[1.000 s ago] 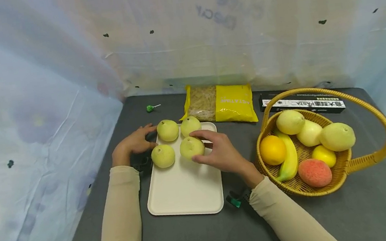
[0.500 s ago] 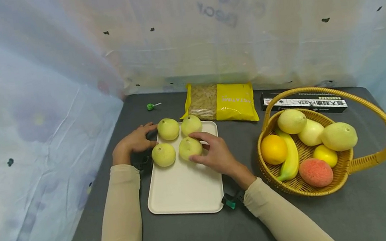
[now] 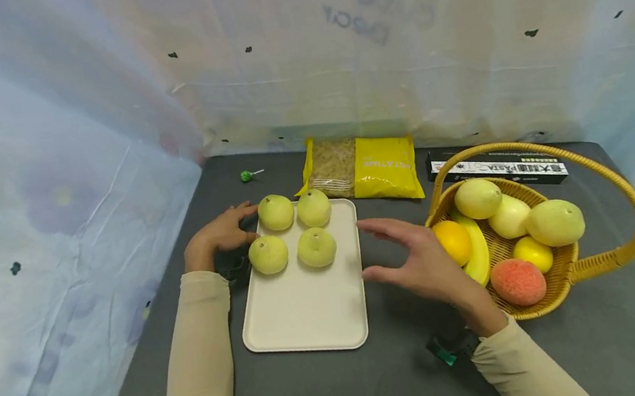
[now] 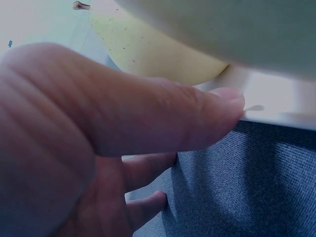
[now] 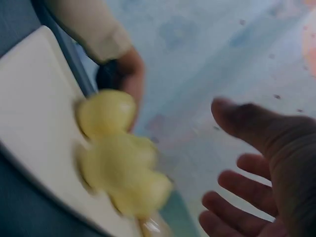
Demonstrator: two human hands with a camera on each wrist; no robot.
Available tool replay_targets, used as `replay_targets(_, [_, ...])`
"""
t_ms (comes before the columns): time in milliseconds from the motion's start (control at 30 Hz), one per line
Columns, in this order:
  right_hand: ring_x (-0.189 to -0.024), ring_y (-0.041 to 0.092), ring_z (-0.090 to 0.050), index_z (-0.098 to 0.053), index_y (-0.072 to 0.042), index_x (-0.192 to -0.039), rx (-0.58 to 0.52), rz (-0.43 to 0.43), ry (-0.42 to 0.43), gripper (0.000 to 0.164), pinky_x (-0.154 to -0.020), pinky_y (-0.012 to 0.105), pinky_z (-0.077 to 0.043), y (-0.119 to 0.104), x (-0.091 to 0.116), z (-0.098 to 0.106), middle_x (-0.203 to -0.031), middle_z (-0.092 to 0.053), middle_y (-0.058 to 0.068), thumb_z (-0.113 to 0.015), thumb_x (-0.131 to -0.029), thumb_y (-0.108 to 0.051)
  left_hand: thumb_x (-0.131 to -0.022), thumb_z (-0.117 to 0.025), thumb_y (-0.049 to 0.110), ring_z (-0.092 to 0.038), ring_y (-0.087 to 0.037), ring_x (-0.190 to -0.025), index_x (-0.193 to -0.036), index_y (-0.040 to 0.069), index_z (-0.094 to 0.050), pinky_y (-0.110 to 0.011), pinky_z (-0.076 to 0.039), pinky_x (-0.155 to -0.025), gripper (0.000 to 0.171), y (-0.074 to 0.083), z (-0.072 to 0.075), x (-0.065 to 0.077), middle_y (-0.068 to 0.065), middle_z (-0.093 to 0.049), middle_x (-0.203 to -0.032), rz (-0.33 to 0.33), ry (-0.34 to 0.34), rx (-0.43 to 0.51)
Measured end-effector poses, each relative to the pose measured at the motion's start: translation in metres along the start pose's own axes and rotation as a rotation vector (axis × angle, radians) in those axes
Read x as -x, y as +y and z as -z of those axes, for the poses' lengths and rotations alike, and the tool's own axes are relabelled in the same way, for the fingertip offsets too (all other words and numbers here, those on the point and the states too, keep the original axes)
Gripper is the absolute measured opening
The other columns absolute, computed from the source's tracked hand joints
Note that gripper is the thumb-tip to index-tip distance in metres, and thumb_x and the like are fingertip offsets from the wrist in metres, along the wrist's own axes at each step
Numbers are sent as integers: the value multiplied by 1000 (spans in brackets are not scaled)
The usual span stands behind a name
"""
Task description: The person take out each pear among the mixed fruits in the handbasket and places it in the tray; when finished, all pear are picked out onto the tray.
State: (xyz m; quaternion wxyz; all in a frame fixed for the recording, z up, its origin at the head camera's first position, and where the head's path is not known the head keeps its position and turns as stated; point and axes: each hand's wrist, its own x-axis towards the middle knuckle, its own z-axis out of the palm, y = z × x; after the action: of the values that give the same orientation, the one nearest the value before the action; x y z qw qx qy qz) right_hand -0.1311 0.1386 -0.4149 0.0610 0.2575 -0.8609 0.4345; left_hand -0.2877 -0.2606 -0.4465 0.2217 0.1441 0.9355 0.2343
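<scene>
Several round yellow-green pears stand in two rows on the far half of a white tray [image 3: 305, 318]. The near right pear [image 3: 316, 247] stands free of any hand, its stem up. My left hand [image 3: 222, 233] rests at the tray's left edge by the two left pears. In the left wrist view its straight thumb [image 4: 163, 111] lies at the tray rim, with a pear [image 4: 153, 49] close above. My right hand [image 3: 416, 255] holds nothing. Its thumb and fingers are spread apart between the tray and the wicker basket [image 3: 551, 305].
The basket holds an orange [image 3: 452, 242], a banana [image 3: 477, 257], a peach [image 3: 518, 282], a lemon [image 3: 532, 254] and several pale green fruits. Behind the tray lie a yellow pasta bag [image 3: 385, 166], a black pasta box [image 3: 534, 168] and a green lollipop [image 3: 246, 176].
My right hand has let go of the near right pear on the tray and moved right, towards the basket. My left hand has stayed at the tray's left edge.
</scene>
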Motion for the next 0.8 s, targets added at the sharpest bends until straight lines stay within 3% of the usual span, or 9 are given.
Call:
replay_targets(167, [-136,11,-67,-68,-22,-152,64,-9,83,77,-115,12,-44,5,28,52,-148,-72,-2,-99,-82,-16,-105,-73,26,-2,-57,-167,-173,10,-34,-79,-10,-130,80,0,0,0,-22,-14,-183,-3,-4,7])
replay_targets(300, [-133,-1,-65,-68,-19,-151,76,-53,156,75,-113,8,-44,15,45,89,-146,-70,-10,-95,-83,-3,-106,-73,27,-1,-57,-167,-173,11,-34,-79,-10,-130,80,-2,-1,-2,-22,-13,-183,-3,-6,9])
replay_targets(400, [-128,-8,-63,-70,-20,-149,139,-98,222,71,-108,4,-44,22,52,109,-145,-72,-6,-95,-84,-3,-105,-73,27,-1,-57,-167,-173,11,-34,-79,-10,-130,80,-3,-1,-2,-22,-13,-183,-4,-4,5])
replay_targets(500, [-121,-16,-59,-71,-27,-148,225,-164,274,68,-101,-1,-40,27,54,123,-143,-74,9,-95,-86,-12,-105,-73,26,-1,-57,-167,-173,11,-34,-78,-10,-130,80,-4,0,-1,-22,-14,-183,-8,1,3])
replay_targets(567, [-122,-9,-62,-71,-28,-149,272,-199,281,66,-97,-1,-38,31,51,132,-143,-74,11,-94,-88,-19,-105,-73,26,-1,-57,-167,-173,10,-34,-79,-10,-130,80,-5,-1,-2,-22,-13,-183,-10,2,3])
replay_targets(667, [-127,16,-70,-70,-23,-150,327,-253,245,63,-94,4,-40,38,44,143,-145,-72,14,-93,-91,-28,-106,-72,26,-1,-57,-167,-173,11,-34,-79,-10,-130,79,-5,-1,-2,-22,-13,-184,-11,-1,10])
replay_targets(767, [-130,47,-68,-66,-17,-153,347,-332,181,66,-106,31,-55,46,36,150,-152,-67,17,-89,-95,-36,-106,-73,26,-1,-58,-166,-173,10,-34,-79,-10,-130,79,-4,-1,-2,-22,-13,-183,-15,-4,15])
replay_targets(800, [-131,51,-67,-65,-16,-154,356,-359,160,67,-107,44,-57,48,33,152,-154,-65,19,-88,-96,-39,-106,-73,27,-1,-58,-167,-173,10,-34,-79,-10,-130,79,-4,-1,-1,-22,-13,-183,-15,-5,16])
